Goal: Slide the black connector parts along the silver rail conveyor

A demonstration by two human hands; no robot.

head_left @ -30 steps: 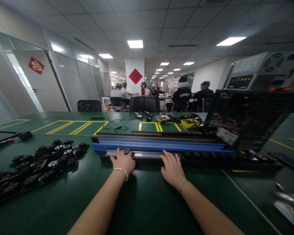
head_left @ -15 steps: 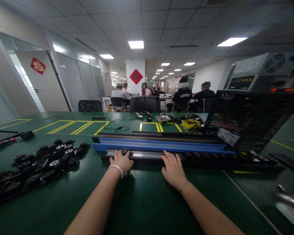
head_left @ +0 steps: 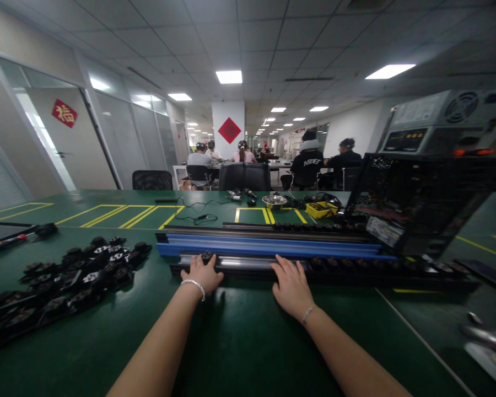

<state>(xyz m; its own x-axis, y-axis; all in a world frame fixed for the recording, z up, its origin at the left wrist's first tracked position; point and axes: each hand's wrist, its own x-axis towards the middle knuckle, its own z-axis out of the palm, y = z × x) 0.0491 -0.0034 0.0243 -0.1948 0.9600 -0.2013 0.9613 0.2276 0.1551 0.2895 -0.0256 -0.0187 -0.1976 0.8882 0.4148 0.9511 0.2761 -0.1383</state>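
Note:
A long black rail [head_left: 243, 263] with a shiny channel lies across the green table. My left hand [head_left: 202, 274] is at its left part, fingers spread around a small black part [head_left: 207, 256] that sits on the rail. Farther right, my right hand [head_left: 291, 281] rests on the rail's near edge with its fingers apart, holding nothing. Several black parts [head_left: 334, 263] stand in a row on the rail to the right of this hand. Directly behind the rail lies a blue rail [head_left: 252, 245].
A pile of black parts [head_left: 86, 275] covers the table's left. At the right stands an open computer case [head_left: 413, 204]. Behind the rails are a metal bowl [head_left: 274, 200], a yellow tray [head_left: 321, 209] and cables. People sit at far tables.
My left hand has moved slightly left along the rail, and the small black part between its fingers has shifted left too. My right hand has stayed in place.

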